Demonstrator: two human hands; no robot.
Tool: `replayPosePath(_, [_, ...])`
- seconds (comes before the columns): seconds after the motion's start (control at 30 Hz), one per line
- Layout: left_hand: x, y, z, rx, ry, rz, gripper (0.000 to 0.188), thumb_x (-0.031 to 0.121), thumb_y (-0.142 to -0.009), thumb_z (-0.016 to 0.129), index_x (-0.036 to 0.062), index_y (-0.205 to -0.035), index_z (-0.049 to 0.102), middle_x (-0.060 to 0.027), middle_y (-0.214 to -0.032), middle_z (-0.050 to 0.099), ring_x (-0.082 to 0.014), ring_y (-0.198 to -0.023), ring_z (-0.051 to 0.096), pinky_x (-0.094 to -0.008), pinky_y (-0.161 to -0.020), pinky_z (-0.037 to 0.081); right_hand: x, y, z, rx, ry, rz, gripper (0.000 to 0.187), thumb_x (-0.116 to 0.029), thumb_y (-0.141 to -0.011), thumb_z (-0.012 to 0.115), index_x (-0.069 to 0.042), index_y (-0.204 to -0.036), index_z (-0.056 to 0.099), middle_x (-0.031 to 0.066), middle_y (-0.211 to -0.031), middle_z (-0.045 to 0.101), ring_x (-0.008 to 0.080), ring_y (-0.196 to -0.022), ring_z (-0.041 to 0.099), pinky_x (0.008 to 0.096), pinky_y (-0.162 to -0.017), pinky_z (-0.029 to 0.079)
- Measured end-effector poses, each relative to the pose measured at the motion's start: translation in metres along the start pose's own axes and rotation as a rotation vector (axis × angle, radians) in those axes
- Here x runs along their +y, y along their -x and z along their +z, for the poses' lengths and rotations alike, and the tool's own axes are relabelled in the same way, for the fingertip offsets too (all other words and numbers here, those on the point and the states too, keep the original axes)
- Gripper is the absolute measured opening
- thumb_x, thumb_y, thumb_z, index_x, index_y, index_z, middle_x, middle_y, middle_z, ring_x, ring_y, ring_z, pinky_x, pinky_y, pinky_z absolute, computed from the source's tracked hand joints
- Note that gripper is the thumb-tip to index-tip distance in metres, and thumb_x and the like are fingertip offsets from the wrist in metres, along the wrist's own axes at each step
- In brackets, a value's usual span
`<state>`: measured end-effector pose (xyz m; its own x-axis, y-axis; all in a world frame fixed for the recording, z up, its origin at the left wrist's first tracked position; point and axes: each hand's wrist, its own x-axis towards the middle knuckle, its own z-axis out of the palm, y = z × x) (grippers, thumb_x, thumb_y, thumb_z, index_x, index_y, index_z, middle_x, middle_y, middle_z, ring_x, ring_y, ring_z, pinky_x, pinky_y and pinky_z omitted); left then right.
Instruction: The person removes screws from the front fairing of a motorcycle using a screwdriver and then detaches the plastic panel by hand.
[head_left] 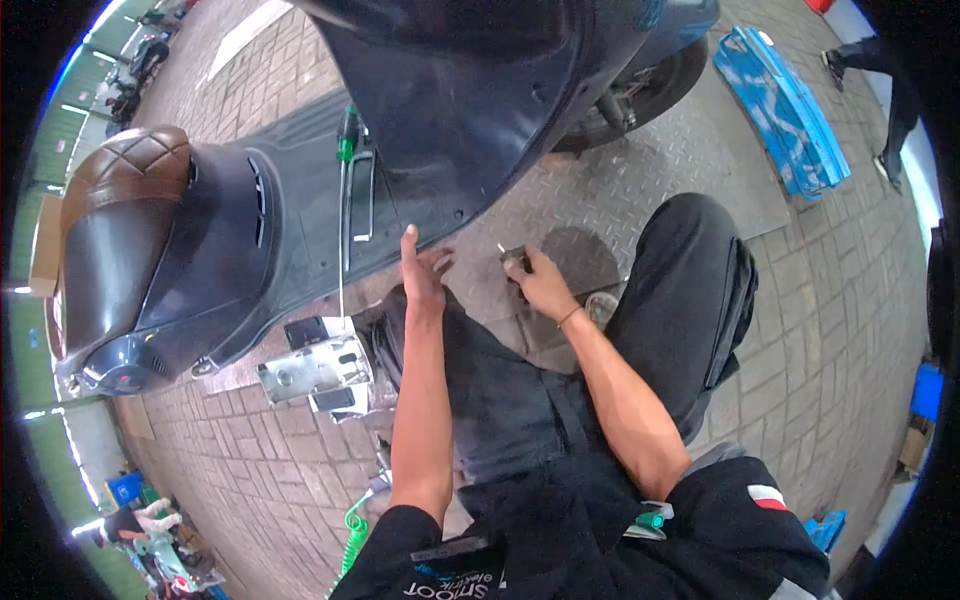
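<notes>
Right hand (545, 287): grasping small dark part (514, 263) above metal floor plate (575, 200); could drop it through a loosened pinch.
Left hand (425, 283): empty, spread near footboard (305, 195) edge.
Screwdriver (347, 145): lying across footboard, overhanging edge; could slide off after a bump.

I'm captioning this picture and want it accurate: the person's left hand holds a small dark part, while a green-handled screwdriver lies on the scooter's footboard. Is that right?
Not quite: the head view shows the small dark part in the right hand, not the left. The green-handled screwdriver does lie on the scooter's footboard.
</notes>
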<state>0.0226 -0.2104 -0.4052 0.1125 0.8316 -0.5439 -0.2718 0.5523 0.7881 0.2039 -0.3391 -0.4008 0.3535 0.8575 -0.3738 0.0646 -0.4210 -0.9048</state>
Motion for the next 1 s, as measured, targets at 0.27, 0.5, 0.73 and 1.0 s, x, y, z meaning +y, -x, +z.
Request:
replayPosePath(0.27, [-0.026, 0.096, 0.042, -0.194, 0.162, -0.036, 0.043, 0.047, -0.106, 0.052, 0.0050, -0.113, 0.061, -0.0130, -0.100, 0.071, -0.0267, -0.085, 0.070, -0.0407, -0.075, 0.058, -0.049, 0.039, -0.002, 0.134, 0.244, -0.652, 0.044, -0.009, -0.088, 0.074, 0.003, -0.127, 0.059, 0.0235, -0.105, 0.066, 0.0427, -0.102, 0.066, 0.0449, -0.088, 0.054])
replayPosePath(0.5, [0.034, 0.102, 0.023, 0.155, -0.164, 0.344, 0.022, 0.022, -0.107, 0.057, 0.0036, -0.094, 0.057, -0.0117, -0.082, 0.069, -0.0158, -0.059, 0.062, -0.0295, -0.051, 0.047, -0.121, -0.009, -0.047, 0.234, -0.143, -0.584, 0.068, -0.010, -0.076, 0.089, 0.001, -0.135, 0.056, 0.0152, -0.118, 0.071, 0.0247, -0.112, 0.068, 0.0383, -0.097, 0.055])
replayPosePath(0.73, [0.119, 0.057, -0.009, 0.517, -1.180, 0.857, 0.028, 0.021, -0.094, 0.068, -0.0029, -0.107, 0.061, -0.0222, -0.094, 0.068, -0.0392, -0.089, 0.065, -0.0484, -0.083, 0.051, -0.105, -0.039, -0.053, 0.235, -0.136, -0.630, 0.075, -0.017, -0.068, 0.097, 0.001, -0.130, 0.059, 0.0139, -0.120, 0.070, 0.0232, -0.109, 0.069, 0.0363, -0.095, 0.056])
replayPosePath(1.0, [0.149, 0.004, -0.039, 0.595, -1.688, 0.965, 0.029, 0.026, -0.097, 0.064, 0.0022, -0.114, 0.060, -0.0188, -0.109, 0.064, -0.0397, -0.110, 0.061, -0.0515, -0.090, 0.053, -0.101, -0.045, -0.073, 0.118, 0.024, -0.633, 0.068, -0.016, -0.070, 0.096, 0.002, -0.127, 0.063, 0.0085, -0.103, 0.074, 0.0197, -0.102, 0.069, 0.0359, -0.089, 0.056])
